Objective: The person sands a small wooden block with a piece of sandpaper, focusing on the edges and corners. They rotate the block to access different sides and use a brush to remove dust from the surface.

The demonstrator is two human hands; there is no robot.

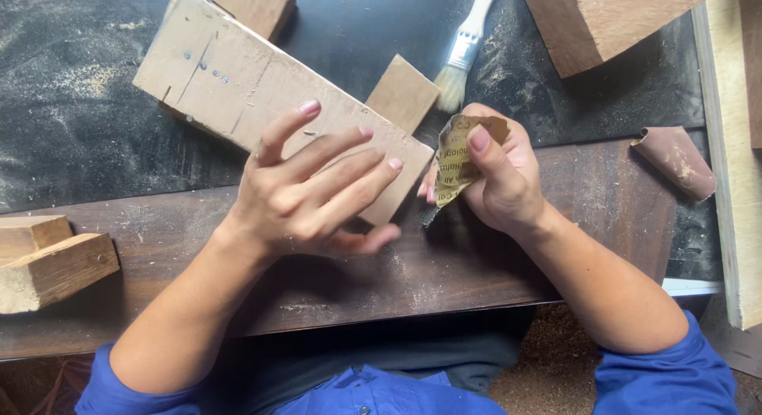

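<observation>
My right hand (496, 181) grips a folded piece of tan sandpaper (460, 157) between thumb and fingers, close to the near end of a pale wooden board (238, 81). The board lies slanted across a dark, dusty bench (71, 121). My left hand (317, 193) hovers over the board's near end with fingers spread and nothing in it; whether the palm touches the wood is hidden. A small square wood block (405, 89) pokes out from behind the board.
A paintbrush (464, 50) with a white handle lies at the back. A large wood block (603, 18) sits at the back right, a curled sandpaper scrap (675, 161) at the right, stacked wood pieces (48, 260) at the left edge, a plank (734, 169) along the right.
</observation>
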